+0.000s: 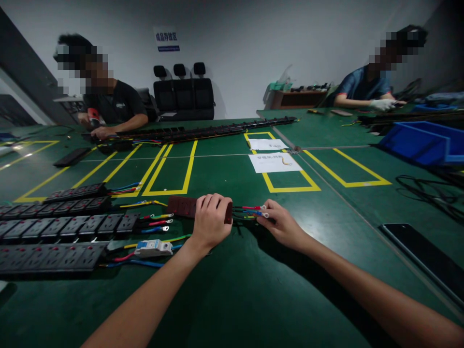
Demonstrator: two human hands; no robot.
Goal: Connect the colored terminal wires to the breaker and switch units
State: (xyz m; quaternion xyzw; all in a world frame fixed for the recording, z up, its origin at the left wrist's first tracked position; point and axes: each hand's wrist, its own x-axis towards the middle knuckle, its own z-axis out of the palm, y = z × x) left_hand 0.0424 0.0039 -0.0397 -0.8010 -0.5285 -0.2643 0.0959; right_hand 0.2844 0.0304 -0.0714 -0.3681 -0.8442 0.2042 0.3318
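My left hand [213,220] is wrapped over the right part of a dark red socket strip [181,207], just above the green table [232,299]. Red, blue and yellow-green wires [246,210] with metal ring ends come out of the strip's right end. The fingers of my right hand [281,224] pinch these wires near their ring ends. Left of my hands lie several black socket strips [61,229] in rows, with loose wire ends pointing right. A white breaker [154,248] sits among the wires of the nearest row.
A black phone [424,253] lies at the right. Beyond are paper sheets [275,163], a long black strip [217,130] and a blue bin [420,142]. One person holds a red tool [93,117] at the far left; another, gloved, works at the far right.
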